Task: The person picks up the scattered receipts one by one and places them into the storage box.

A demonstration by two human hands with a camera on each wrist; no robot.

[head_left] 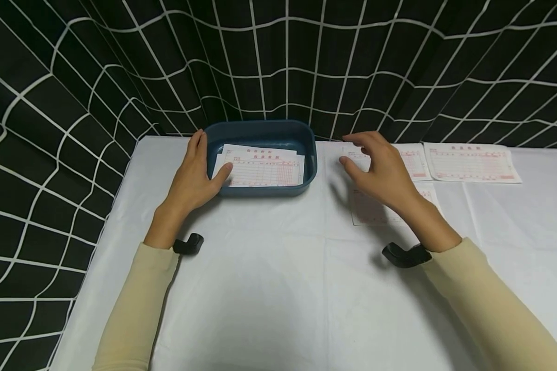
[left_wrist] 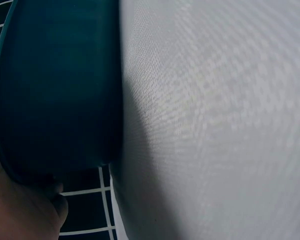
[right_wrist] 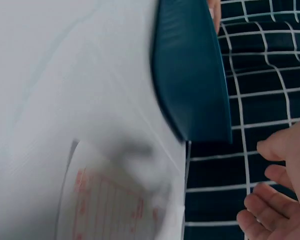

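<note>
the left hand (head_left: 192,175) gripped the blue tray (head_left: 260,190) at its 9 o'clock rim; the right hand (head_left: 380,172) hovered released over forms (head_left: 415,162) at 3 o'clock.

Both hands (head_left: 288,172) forward, fingers relaxed

This looks like a staged desk set up for paperwork rather than a lived-in room. A table (head_left: 278,288) covered with a plain white cloth stands closed in on three sides by a black curtain (head_left: 65,103) with a white grid pattern. Printed red-lined forms (head_left: 471,162) lie on the cloth, and more sit in a dark blue plastic tray (head_left: 306,149).
</note>
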